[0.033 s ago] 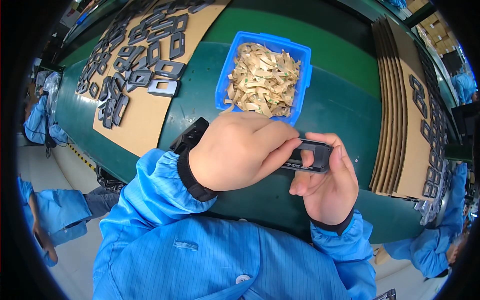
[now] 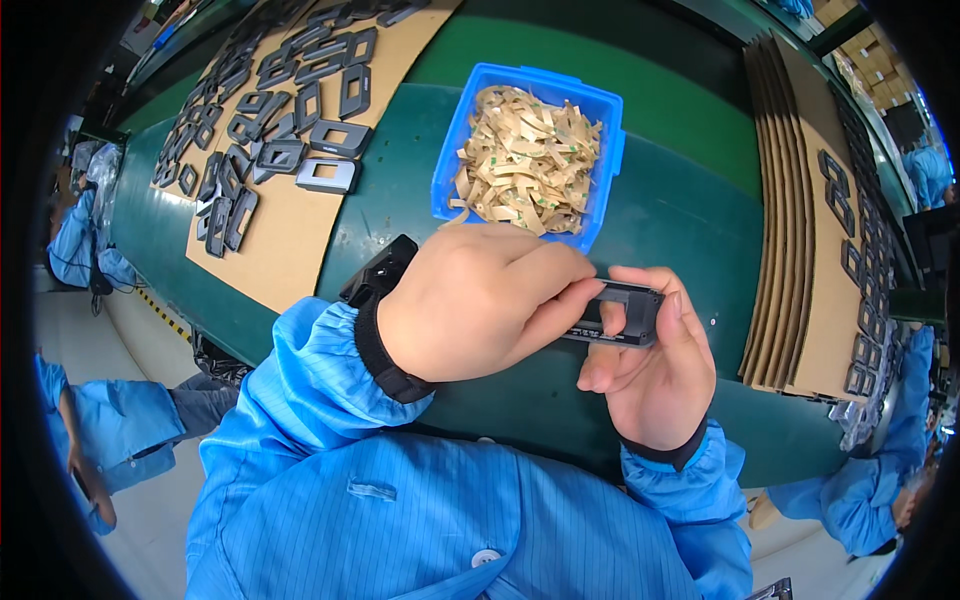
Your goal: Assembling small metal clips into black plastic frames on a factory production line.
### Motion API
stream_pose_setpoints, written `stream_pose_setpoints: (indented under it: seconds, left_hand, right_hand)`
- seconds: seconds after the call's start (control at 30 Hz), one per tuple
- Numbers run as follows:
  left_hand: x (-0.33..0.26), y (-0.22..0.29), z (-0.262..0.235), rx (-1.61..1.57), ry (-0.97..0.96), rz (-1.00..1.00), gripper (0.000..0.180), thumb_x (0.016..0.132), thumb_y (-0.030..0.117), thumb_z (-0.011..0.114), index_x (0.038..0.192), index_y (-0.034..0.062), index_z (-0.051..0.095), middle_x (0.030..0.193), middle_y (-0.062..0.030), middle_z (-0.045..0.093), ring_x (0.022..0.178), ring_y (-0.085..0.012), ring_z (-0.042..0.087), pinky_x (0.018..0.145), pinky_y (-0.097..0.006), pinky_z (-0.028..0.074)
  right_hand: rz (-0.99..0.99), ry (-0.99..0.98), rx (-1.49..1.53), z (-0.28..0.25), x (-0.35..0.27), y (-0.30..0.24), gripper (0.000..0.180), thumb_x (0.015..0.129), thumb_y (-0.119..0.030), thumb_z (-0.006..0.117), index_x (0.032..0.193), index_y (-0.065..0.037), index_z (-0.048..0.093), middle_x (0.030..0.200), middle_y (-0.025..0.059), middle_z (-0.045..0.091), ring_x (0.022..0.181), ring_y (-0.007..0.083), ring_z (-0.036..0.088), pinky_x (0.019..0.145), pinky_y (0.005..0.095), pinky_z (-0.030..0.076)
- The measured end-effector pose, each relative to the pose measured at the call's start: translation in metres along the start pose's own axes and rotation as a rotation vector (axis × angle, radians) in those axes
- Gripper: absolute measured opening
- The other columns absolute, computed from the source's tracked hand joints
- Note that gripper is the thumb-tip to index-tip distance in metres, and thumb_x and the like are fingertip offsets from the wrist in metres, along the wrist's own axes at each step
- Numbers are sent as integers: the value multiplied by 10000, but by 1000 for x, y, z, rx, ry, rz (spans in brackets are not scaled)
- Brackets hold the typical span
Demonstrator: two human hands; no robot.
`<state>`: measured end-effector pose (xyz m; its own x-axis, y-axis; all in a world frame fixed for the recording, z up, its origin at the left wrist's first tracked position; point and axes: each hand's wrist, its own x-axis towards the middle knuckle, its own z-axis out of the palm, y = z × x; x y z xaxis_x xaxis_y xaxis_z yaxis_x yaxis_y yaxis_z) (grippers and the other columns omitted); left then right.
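My right hand (image 2: 650,370) holds a small black rectangular frame (image 2: 630,312) above the green table (image 2: 690,200), thumb on its right end and fingers beneath. My left hand (image 2: 480,300) reaches across from the left. Its fingertips pinch the frame's left part and hide that end. A dark wristband sits at the cuff of my blue sleeve. Just beyond the hands stands a blue bin (image 2: 447,160) filled with tan adhesive strips (image 2: 530,150).
A cardboard sheet (image 2: 290,240) at the left carries several black frames (image 2: 330,140). A stack of cardboard sheets (image 2: 800,250) with more frames lies at the right. A black object (image 2: 380,270) shows by my left wrist. People in blue work at both sides.
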<state>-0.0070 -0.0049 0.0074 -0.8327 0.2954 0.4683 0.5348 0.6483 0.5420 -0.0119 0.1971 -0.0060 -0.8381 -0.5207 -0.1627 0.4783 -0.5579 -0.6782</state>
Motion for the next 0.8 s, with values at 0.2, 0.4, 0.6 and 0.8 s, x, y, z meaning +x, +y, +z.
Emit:
stream_pose_setpoints:
  seconds: [0.2, 0.4, 0.6, 0.8]
  left_hand:
    - [1, -7, -4, 36, -15, 56, 189, 759, 149, 779, 705, 79, 612, 596, -49, 581, 528, -239, 595, 477, -348, 457]
    - [-3, 3, -7, 215, 116, 238, 182, 771, 195, 743, 697, 105, 603, 606, -27, 557, 538, -210, 575, 473, -351, 450]
    - [-10, 7, 10, 13, 151, 104, 171, 866, 232, 657, 818, 70, 625, 703, -69, 603, 633, -258, 619, 558, -361, 498]
    - [-11, 6, 3, -96, 197, -39, 150, 931, 178, 608, 962, 31, 611, 807, -97, 620, 761, -304, 633, 657, -379, 506]
  right_hand:
    - [96, -102, -62, -2, 5, 2, 402, 1061, -288, 415, 1290, 33, 493, 988, 110, 567, 741, 204, 649, 651, 329, 590]
    - [-91, -149, -542, 19, 1, 2, 576, 938, -165, 661, 1417, 36, 412, 1212, 84, 542, 1088, 149, 536, 944, 302, 466]
    - [-78, -77, -398, 8, -2, 13, 604, 1016, -253, 512, 1507, -11, 259, 1351, 162, 516, 1130, 252, 603, 846, 355, 543]
    - [-104, 121, -636, 20, -2, 2, 162, 1008, -175, 570, 1050, -19, 576, 799, 31, 603, 570, 60, 473, 505, 187, 344]
